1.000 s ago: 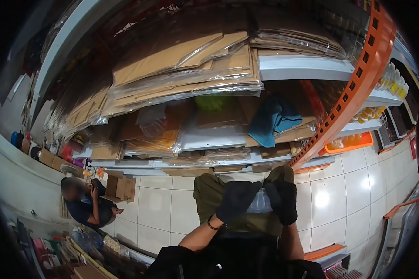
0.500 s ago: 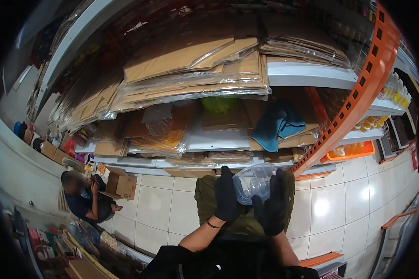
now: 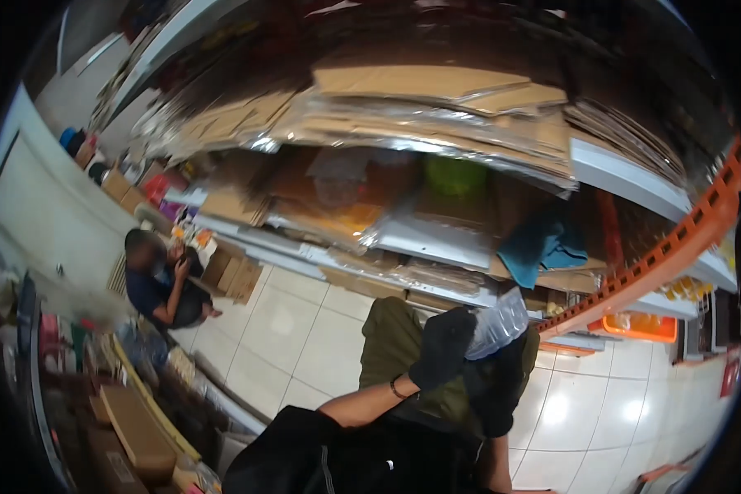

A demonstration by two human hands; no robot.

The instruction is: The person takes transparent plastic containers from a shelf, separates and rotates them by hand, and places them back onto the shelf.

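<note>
Both of my hands wear black gloves and are at a clear plastic container [image 3: 500, 325] held tilted over my lap. My left hand [image 3: 446, 350] grips its left side, the back of the glove facing me and hiding part of the container. Around its lower right side is my right hand [image 3: 498, 391], dark and partly blurred against my trousers, with most fingers hard to make out. Ridges and moulded shapes show in the container's clear wall. Under my hands are my olive trousers [image 3: 391, 333].
Ahead, a shelf rack holds stacked flat cardboard in plastic [image 3: 420, 123], a blue cloth [image 3: 543, 251] and a green object [image 3: 455, 175]. An orange upright [image 3: 675, 247] and an orange bin [image 3: 638, 327] stand right. At left a person [image 3: 165, 284] crouches beside a cardboard box [image 3: 232, 272].
My view has swung and tilted, so the shelves sit further right. The container has turned in my hands, and my left hand has moved from upright beside it to across its near side.
</note>
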